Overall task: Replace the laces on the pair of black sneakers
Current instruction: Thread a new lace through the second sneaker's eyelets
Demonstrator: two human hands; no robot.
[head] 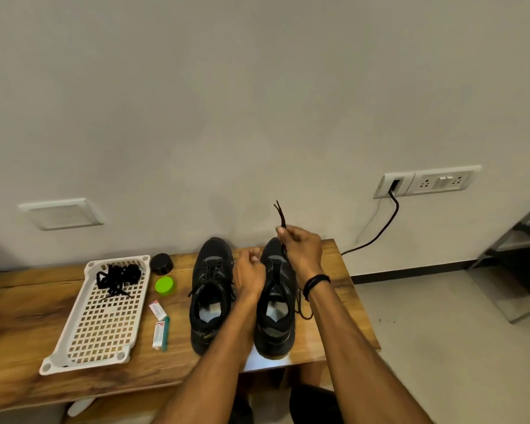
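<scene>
Two black sneakers stand side by side on the wooden table [19, 319], toes toward the wall. The left sneaker [210, 289] is laced. Above the toe of the right sneaker [276, 304], my right hand [302, 250] pinches a black lace [280, 214] whose two ends stick up past my fingers. More of that lace lies in a loop to the right of the shoe, under my wrist. My left hand [250, 272] rests between the shoes with curled fingers against the right sneaker's eyelets. A bundle of black laces [118, 276] lies in the white tray [74, 341].
A black jar lid [162, 263] and a green lid [164, 285] sit between tray and shoes. Two small tubes [159, 324] lie in front of them. A black cable [380, 231] runs from the wall socket down behind the table's right end.
</scene>
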